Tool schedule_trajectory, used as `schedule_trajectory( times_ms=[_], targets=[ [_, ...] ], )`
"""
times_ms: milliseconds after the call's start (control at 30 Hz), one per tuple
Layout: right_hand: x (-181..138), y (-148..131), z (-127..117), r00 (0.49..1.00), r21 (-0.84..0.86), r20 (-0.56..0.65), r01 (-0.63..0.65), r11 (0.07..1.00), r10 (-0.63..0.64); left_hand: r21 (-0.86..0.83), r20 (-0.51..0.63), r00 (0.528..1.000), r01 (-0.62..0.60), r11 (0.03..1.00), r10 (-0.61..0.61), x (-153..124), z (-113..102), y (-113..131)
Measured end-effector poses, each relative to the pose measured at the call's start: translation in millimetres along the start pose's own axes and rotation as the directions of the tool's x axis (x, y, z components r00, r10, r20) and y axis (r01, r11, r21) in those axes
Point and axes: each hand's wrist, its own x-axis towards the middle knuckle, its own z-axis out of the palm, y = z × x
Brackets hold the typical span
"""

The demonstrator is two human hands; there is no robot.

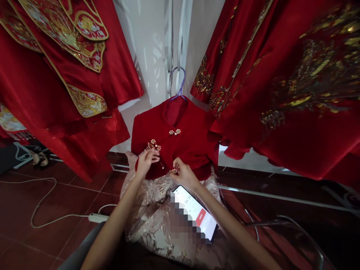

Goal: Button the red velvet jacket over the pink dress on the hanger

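Note:
A short red jacket (191, 123) hangs in front of me on a purple hanger (180, 84), with a gold, pearled flower clasp (174, 132) at its neck. My left hand (148, 160) is closed at the lower part of a gold flower brooch (153, 144) on the jacket's left side; beads dangle below the fingers. At the lower hem, my right hand (182, 173) pinches a small gold flower clasp (173, 171), partly covered by the fingers. Beneath the hands, pale pink patterned fabric (152, 217) lies over my lap, with a lit phone (197, 210) on it.
Embroidered red garments (112, 67) hang at the left, and a sequined red garment (303, 123) hangs at the right. A white cable with a plug block (98, 217) runs over the tiled floor (70, 195). Shoes (41, 158) stand at far left; a metal rail (281, 197) crosses low right.

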Motion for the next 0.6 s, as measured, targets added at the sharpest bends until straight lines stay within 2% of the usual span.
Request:
schedule_trajectory(
  times_ms=[67, 233, 300, 433, 467, 533, 600],
  targets=[
    [1.0, -3.7, -5.7, 0.998, 0.063, 0.052, 0.028, 0.998, -0.032, -0.096, -0.033, 0.998, 0.052, 0.994, -0.056, 12.5, -2.6, 4.1],
    [1.8, -6.7, -11.6, 0.995, 0.099, 0.089, 0.035, 0.994, -0.044, -0.277, 0.049, 0.990, 0.143, 0.950, -0.135, 21.2, 2.5, 8.0],
    [1.0, -6.3, -10.2, 0.995, 0.075, 0.092, 0.025, 0.997, -0.032, -0.245, 0.010, 0.993, 0.115, 0.963, -0.116, 21.6, 7.3, 7.0],
    [-0.2, -4.7, -7.8, 0.993, 0.045, 0.113, 0.017, 0.999, -0.022, -0.007, -0.191, 0.982, -0.001, 1.000, 0.000, 20.6, 19.0, 6.4],
    [-0.2, -4.0, -8.2, 0.992, 0.037, 0.120, 0.022, 0.999, -0.026, 0.050, -0.168, 0.986, 0.008, 0.999, 0.000, 19.5, 22.8, 7.8],
    [0.3, -2.7, -11.0, 0.988, 0.015, 0.150, 0.028, 0.999, -0.030, 0.169, 0.005, 1.000, 0.006, 0.986, -0.007, 17.5, 32.0, 13.3],
    [0.9, -1.9, -17.5, 0.974, -0.011, 0.223, 0.024, 1.000, -0.021, 0.282, 0.195, 0.978, -0.130, 0.950, 0.076, 18.5, 42.3, 22.7]
  ],
)
